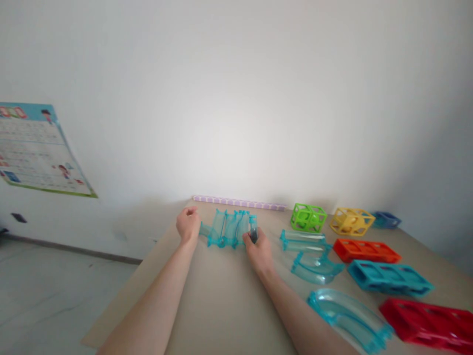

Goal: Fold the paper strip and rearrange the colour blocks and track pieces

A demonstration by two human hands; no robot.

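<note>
Several translucent blue track pieces (229, 229) lie side by side in the middle of the table. At their left end my left hand (187, 224) is closed with its fingers curled. A narrow translucent blue part (207, 230) reaches from the row to the edge of this hand; whether the fingers hold its end is hidden. My right hand (257, 246) is closed at the right end of the row. Between its thumb and fingers stands a small translucent blue track piece (253, 220), dark in its lower part.
Right of my hands lie straight clear-blue tracks (305, 240), curved tracks (318, 268), a green cube frame (308, 218), a yellow one (352, 221), and orange (365, 250), teal (389, 277) and red blocks (430, 323). A patterned lilac strip (239, 202) runs along the wall.
</note>
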